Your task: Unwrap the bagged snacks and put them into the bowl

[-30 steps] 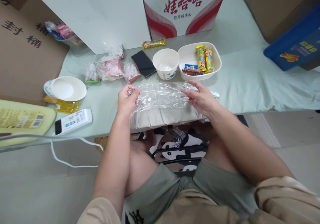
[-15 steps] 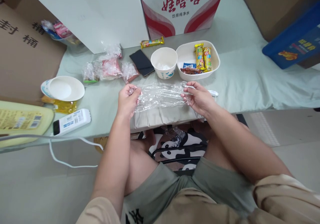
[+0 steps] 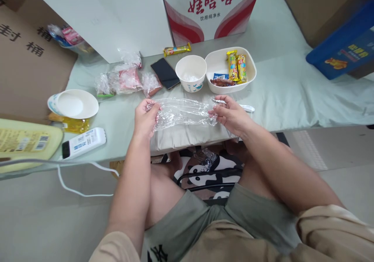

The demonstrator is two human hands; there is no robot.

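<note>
Left hand (image 3: 145, 118): fingers pinched shut on the left end of a sheet of clear plastic wrap (image 3: 182, 112), low over the near edge of the table (image 3: 280, 94).
Right hand (image 3: 230, 114): fingertips closed on the right end of the same sheet; the two hands stand apart with the film stretched between them.
Plastic wrap: crumpled and gathered into a band, just above the table in front of the person, clear of the dishes behind it.
Step in hand: judged as straightening the film by pulling it taut from both ends.
Next move: seems to call for an even outward pull and a firm pinch at each end, since thin film clings to itself and tears easily.
Change from earlier frames: the right hand, open-fingered above the film a second ago, now grips its end; the left hand sits slightly nearer the person, and the band looks narrower.
Spoon (image 3: 244, 107): white, lying just beyond the right hand.
Paper cup (image 3: 191, 73): behind the film, beside a black phone (image 3: 165, 72).
White dish (image 3: 251, 70): holds wrapped snack sticks (image 3: 236, 66).
Far edge: a red-and-white carton (image 3: 213, 9).
</note>
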